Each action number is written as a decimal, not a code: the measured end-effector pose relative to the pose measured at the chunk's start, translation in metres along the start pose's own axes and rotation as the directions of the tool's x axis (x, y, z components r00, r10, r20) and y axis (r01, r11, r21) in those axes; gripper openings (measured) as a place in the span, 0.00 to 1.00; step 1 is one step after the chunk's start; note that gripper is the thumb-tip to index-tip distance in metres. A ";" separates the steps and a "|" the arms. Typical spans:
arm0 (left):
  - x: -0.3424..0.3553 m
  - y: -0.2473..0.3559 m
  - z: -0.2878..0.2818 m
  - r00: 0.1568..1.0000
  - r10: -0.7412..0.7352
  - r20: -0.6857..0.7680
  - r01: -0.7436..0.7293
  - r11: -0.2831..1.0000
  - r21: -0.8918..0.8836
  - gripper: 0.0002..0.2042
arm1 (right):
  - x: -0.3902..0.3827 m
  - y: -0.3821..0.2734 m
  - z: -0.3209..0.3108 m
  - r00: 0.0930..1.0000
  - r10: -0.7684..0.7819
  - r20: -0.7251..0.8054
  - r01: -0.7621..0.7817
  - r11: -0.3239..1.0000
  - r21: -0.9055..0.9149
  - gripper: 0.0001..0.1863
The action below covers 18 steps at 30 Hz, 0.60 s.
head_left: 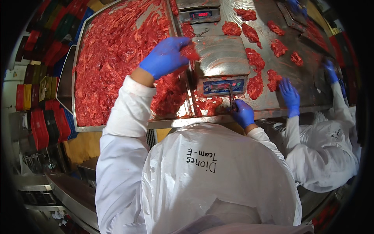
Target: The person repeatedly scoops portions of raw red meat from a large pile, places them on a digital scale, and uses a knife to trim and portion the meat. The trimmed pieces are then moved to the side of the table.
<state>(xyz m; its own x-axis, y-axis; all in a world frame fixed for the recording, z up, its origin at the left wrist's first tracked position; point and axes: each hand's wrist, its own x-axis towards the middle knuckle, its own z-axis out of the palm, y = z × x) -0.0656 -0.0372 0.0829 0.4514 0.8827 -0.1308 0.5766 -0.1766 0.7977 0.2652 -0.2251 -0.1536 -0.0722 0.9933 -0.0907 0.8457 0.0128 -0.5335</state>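
Observation:
My left hand (163, 57), in a blue glove, grips a piece of red meat (188, 50) above the seam between a big shallow tray (79, 54) of chopped meat and a steel weighing scale (221, 55). My right hand (243, 114), also gloved in blue, is closed on a thin metal tool (231, 93) at the front of the scale, right of its display (221, 87). A loose lump of meat (208, 104) lies under the front of the scale, near my right hand.
Several meat portions (278, 47) lie on the steel table (264, 103). A second scale (199, 15) stands at the back. A co-worker's gloved hands (289, 97) are at the table on my right, another gloved hand at the far back. Coloured crates (39, 128) are stacked at the left.

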 end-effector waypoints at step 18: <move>-0.058 -0.204 0.101 0.930 -0.188 0.316 0.014 0.877 0.480 0.06 | -0.014 -0.002 -0.006 0.993 0.028 -0.116 0.002 0.969 0.247 0.13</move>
<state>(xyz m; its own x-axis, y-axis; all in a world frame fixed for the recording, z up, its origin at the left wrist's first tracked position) -0.1405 -0.0965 -0.1319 0.5265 0.7168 -0.4572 0.8391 -0.3517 0.4149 0.2681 -0.2388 -0.1459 0.0128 0.9999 -0.0077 0.6890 -0.0144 -0.7246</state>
